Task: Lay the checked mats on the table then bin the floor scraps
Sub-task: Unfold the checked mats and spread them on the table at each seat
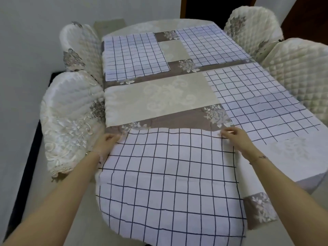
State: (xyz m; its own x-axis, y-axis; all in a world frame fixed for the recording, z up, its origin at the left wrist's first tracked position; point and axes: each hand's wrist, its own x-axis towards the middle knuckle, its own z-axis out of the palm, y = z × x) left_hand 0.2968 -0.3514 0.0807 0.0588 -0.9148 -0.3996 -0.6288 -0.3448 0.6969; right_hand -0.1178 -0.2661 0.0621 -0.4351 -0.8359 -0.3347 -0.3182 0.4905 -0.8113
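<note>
A white checked mat [168,183] with dark grid lines lies at the near end of the table [159,96], hanging over the front edge. My left hand [106,141] holds its far left corner, and my right hand [236,137] pinches its far right corner. Three more checked mats lie flat on the table: one at the far left [134,55], one at the far right [211,45], one on the right side [262,103]. No floor scraps are in view.
The table wears a beige and grey-brown floral cloth. Quilted white covered chairs stand close on both sides: two on the left [71,121] [79,48] and two on the right [298,77] [252,25]. A dark doorway [204,8] lies beyond the far end.
</note>
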